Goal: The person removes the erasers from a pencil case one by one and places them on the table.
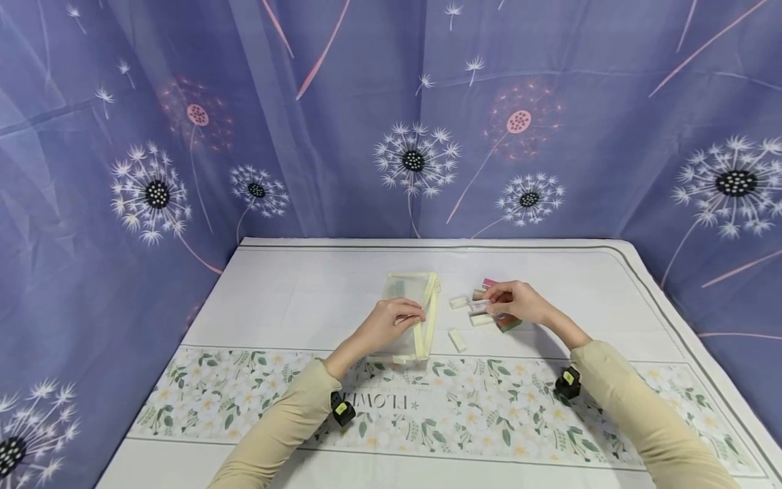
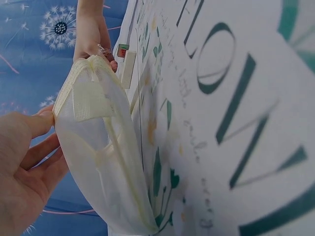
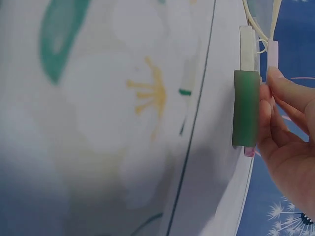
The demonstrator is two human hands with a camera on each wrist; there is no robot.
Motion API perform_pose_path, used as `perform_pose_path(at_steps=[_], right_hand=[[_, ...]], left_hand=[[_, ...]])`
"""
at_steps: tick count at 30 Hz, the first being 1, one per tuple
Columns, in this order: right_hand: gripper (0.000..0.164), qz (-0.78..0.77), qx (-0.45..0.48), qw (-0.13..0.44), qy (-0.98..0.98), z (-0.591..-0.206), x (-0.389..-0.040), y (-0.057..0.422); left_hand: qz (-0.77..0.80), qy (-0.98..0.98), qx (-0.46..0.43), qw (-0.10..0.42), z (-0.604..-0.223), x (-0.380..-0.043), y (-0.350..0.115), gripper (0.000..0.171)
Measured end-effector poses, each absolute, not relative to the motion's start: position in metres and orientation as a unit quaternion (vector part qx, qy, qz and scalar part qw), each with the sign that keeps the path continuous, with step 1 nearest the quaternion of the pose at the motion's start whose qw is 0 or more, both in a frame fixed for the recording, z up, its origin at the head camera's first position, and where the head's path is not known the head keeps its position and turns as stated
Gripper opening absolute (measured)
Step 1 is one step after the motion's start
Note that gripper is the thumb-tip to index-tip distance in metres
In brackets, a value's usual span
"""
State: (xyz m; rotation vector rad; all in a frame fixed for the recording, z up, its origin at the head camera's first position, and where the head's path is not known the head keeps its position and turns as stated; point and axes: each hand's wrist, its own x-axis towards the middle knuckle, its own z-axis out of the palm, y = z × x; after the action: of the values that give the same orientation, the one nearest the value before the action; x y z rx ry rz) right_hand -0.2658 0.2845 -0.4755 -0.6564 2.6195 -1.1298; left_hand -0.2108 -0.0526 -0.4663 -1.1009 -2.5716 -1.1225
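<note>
A pale yellow mesh zip pouch (image 1: 423, 339) stands on the table, its mouth parted and facing right. My left hand (image 1: 389, 319) pinches the pouch's edge between thumb and fingers, as the left wrist view confirms. A greenish piece shows dimly through the mesh. Right of the pouch, my right hand (image 1: 522, 302) holds a small pale lavender block (image 3: 273, 53) by its end, between thumb and fingertips. Below that hand lie several small eraser-like blocks: a green one (image 3: 246, 108), a pink one (image 1: 489, 282) and whitish ones. Fingers partly cover this cluster.
One cream block (image 1: 457, 340) lies apart, near the pouch's right side, and another whitish block (image 1: 458, 301) lies behind it. A floral-printed cloth (image 1: 489, 407) covers the table. Blue dandelion curtains (image 1: 342, 170) hang behind and on both sides.
</note>
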Motion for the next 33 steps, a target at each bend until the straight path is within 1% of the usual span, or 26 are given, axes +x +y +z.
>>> perform_pose_path(at_steps=[8,17,21,33], right_hand=[[0.024,-0.377,-0.217,0.111,0.894,-0.474,-0.266,0.29],[0.019,-0.366,-0.212,0.099,0.901,-0.477,-0.265,0.296],[0.019,-0.375,-0.21,0.101,0.897,-0.478,-0.264,0.298],[0.02,-0.366,-0.215,0.089,0.901,-0.479,-0.262,0.306]], left_hand=[[-0.389,-0.848,-0.356,0.048,-0.465,-0.21,-0.051,0.018],[-0.377,-0.851,-0.362,0.058,-0.466,-0.21,-0.052,0.018],[-0.38,-0.848,-0.366,0.06,-0.466,-0.209,-0.052,0.018],[-0.4,-0.846,-0.35,0.037,-0.463,-0.207,-0.052,0.017]])
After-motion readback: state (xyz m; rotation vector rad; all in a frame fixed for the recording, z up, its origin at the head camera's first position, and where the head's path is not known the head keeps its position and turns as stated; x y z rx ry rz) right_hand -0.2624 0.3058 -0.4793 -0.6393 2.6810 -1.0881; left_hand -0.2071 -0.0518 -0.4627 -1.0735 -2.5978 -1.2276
